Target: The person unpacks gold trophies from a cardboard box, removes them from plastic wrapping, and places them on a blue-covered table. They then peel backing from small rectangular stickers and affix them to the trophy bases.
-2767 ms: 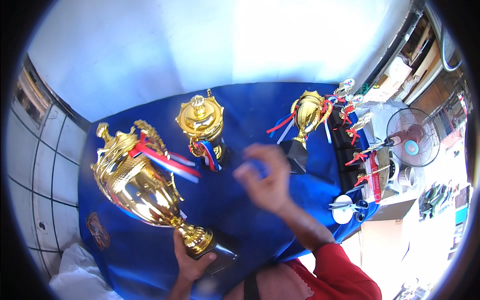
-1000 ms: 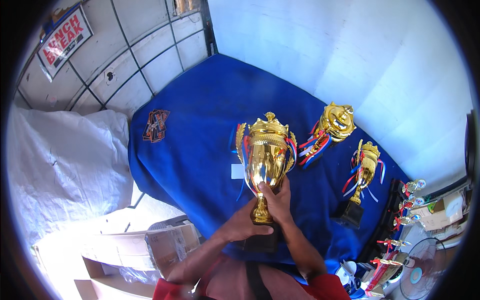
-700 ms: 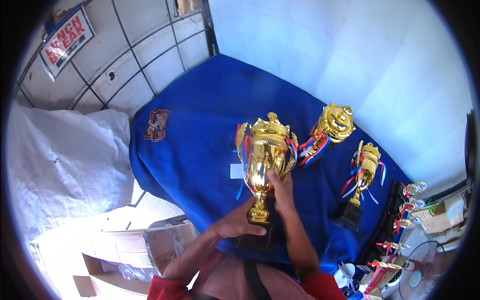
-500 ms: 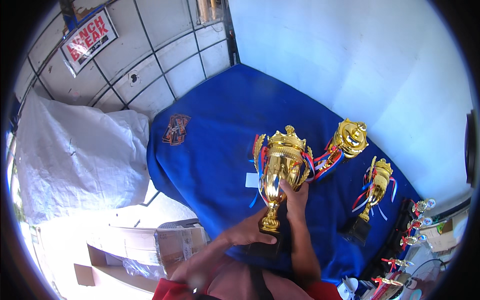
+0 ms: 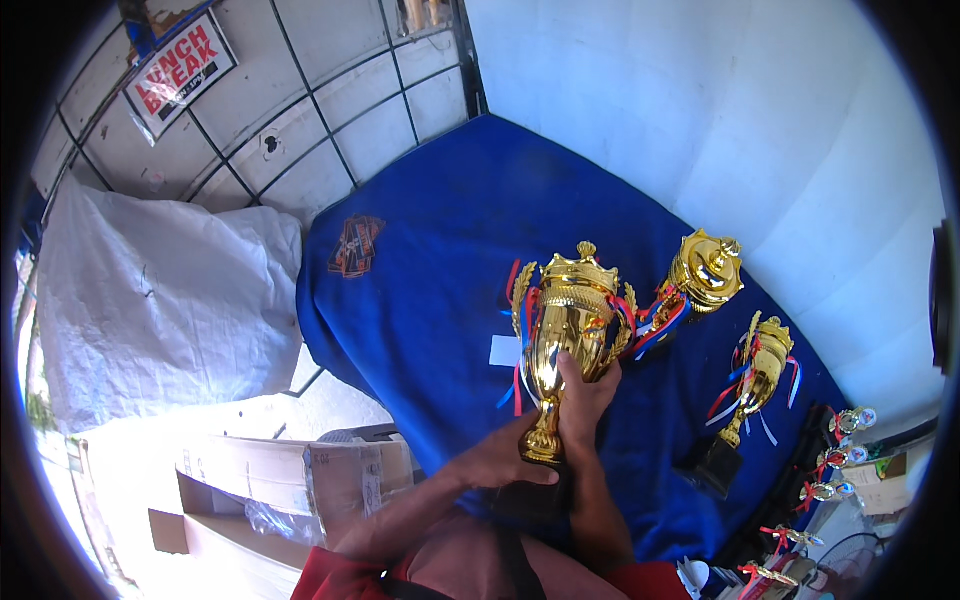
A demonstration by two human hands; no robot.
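Upright in front of me is a gold trophy cup with a crown-like lid, leafy handles, red, white and blue ribbons and a black base. My left hand grips it low, at the base and the foot of the stem. Around the lower bowl from the right side, my right hand is closed, its thumb lying on the gold surface. Behind it to the right stands another gold trophy with a domed lid. A third gold trophy on a black base stands farther right. Part of the held base is in shadow.
Blue cloth covers the table, with a small white paper and dark printed stickers on it. Several medals line the right edge. At left are a white sack and a cardboard box; walls close the back.
The view has shifted slightly. The trophy stays in both hands with almost the same grip; it appears a little higher and turned slightly.
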